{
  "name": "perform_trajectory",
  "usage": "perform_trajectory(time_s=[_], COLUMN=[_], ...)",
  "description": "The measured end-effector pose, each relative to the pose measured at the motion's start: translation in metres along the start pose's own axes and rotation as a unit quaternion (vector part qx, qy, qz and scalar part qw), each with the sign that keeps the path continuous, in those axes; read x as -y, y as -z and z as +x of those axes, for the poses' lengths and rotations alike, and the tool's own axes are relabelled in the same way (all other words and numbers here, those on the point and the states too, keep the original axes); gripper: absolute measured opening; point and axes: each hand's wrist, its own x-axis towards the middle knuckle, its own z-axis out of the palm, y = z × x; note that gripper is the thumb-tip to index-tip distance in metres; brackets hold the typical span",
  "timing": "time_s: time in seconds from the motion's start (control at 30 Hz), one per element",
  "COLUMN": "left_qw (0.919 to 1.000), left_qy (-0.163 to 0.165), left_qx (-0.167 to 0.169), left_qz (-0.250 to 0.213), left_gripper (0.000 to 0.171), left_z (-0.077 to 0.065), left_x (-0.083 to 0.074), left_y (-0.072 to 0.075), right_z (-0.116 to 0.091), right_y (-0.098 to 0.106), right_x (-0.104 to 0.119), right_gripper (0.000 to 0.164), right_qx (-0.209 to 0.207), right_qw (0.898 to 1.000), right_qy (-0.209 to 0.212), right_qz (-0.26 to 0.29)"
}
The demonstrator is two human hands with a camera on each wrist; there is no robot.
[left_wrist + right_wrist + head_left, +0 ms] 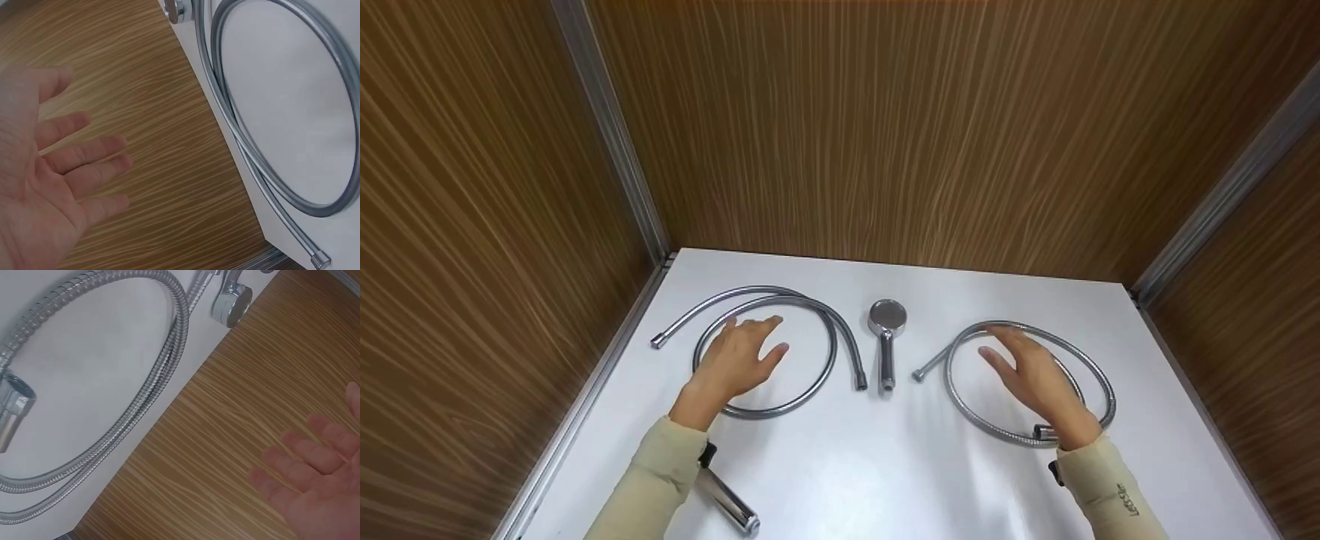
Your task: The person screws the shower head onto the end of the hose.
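Observation:
My left hand (733,360) hovers over the left shower hose (761,412), its fingers spread and nothing held. That hose lies in a smooth chrome loop on the white table. On the other side my right hand (1035,375) is above the right shower hose (997,432), fingers relaxed. The right hose has a ribbed surface, plain in the right wrist view. Between the two coils lies a chrome shower head (887,318), its round face toward the back. A chrome handle (729,501) sticks out beside my left sleeve, which hides its other end.
Wood-grain panels (870,135) enclose the white table (840,480) at the back and both sides. Metal corner posts (619,127) stand where the panels meet. The right hose's end fitting (1044,432) lies close by my right wrist.

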Motion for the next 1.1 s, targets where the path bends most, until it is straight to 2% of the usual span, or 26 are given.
perform_trajectory(time_s=[0.13,0.27,0.37,0.5,0.6,0.77,0.97,1.1], left_qw=[0.9987,0.9964,0.9964,0.9965,0.9972,0.9995,0.9981,0.9971], left_qy=[-0.038,-0.062,-0.064,-0.069,-0.064,-0.031,0.011,0.013], left_qx=[-0.034,-0.056,-0.052,-0.04,-0.031,-0.007,0.028,0.047], left_qz=[0.002,0.015,0.02,0.024,0.025,-0.001,-0.053,-0.059], left_gripper=[0.041,0.033,0.03,0.027,0.025,0.027,0.026,0.025], left_z=[-0.009,-0.016,-0.022,-0.032,-0.04,-0.054,-0.069,-0.079], left_x=[0.004,0.007,0.008,0.01,0.012,0.016,0.016,0.016], left_y=[-0.002,-0.003,-0.002,-0.001,-0.001,-0.002,-0.003,-0.007], right_z=[-0.005,-0.011,-0.016,-0.02,-0.024,-0.032,-0.044,-0.052], right_y=[-0.001,-0.001,-0.002,-0.005,-0.007,-0.009,-0.013,-0.016], right_x=[-0.002,-0.003,-0.006,-0.012,-0.017,-0.026,-0.035,-0.039], right_gripper=[0.054,0.05,0.046,0.037,0.029,0.021,0.021,0.023], right_qx=[-0.014,-0.028,-0.032,-0.057,-0.08,-0.106,-0.115,-0.109], right_qw=[1.0,1.0,0.999,0.998,0.995,0.99,0.989,0.99], right_qy=[-0.002,0.002,0.005,0.033,0.06,0.09,0.088,0.084], right_qz=[0.0,-0.008,-0.014,-0.016,-0.02,-0.031,-0.034,-0.031])
